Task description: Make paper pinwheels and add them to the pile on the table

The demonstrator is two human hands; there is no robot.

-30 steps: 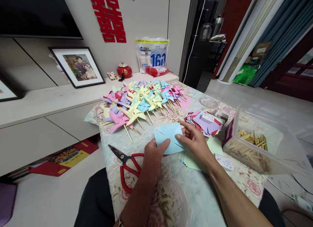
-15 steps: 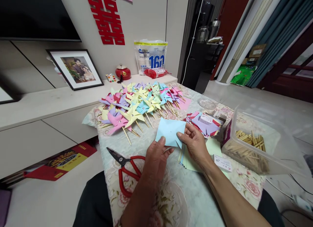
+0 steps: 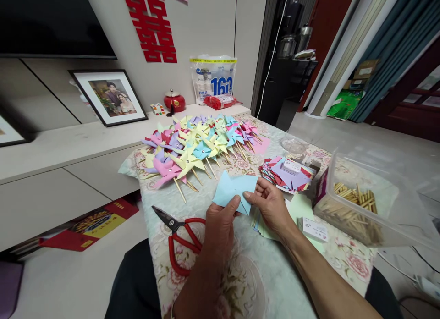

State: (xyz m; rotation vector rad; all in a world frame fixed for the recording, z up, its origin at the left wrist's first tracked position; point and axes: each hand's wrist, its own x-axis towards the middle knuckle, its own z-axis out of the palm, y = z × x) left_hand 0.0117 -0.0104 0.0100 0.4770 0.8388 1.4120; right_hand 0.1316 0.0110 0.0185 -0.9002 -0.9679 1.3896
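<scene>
A light blue paper sheet (image 3: 231,187) with cut slits and a small mark near its middle is held above the table between both hands. My left hand (image 3: 222,218) grips its lower edge, thumb on top. My right hand (image 3: 268,200) pinches the right side, with the thumb on the face of the paper. Left of my left forearm lie red-handled scissors (image 3: 180,229), blades spread. Finished paper pinwheels (image 3: 192,147) on sticks are heaped beyond the hands. Under and beside my right hand is a stack of pale green paper (image 3: 300,209).
Cut coloured sheets (image 3: 287,177) carry a small white box (image 3: 291,167); another small box (image 3: 313,229) lies nearer. At right stands a clear plastic bin (image 3: 343,227) with short wooden sticks (image 3: 357,199). A cabinet (image 3: 85,145) borders the table behind.
The blue sheet has turned and tilted a little, its lower right part now pointing downward. My left thumb has shifted right, toward the middle of the paper.
</scene>
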